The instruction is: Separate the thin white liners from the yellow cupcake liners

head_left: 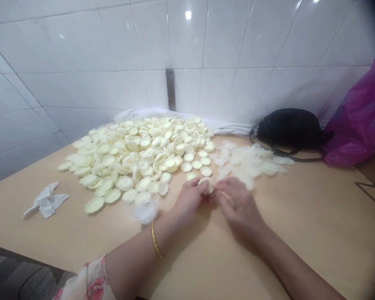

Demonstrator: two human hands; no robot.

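My left hand (192,195) pinches a pale cream, round, frilled-edge piece (205,183) shaped like a shallow cup, held just above the table. From the other side, my right hand (233,200) has its fingers drawn together at the right edge of that piece; what lies between them is hidden. Beyond my left hand spreads a big heap of similar frilled pieces (137,150). Thin, whiter, translucent toothed pieces (246,160) are piled beyond my right hand. Beside my left forearm sits a small clear tub (143,212) with whitish contents.
A crumpled white tissue (48,201) lies on the wooden table (300,233) at the left. Toward the back right are a black bag (289,127) with a strap and a magenta plastic bag (359,121). White cloth (231,128) runs along the tiled wall (221,46).
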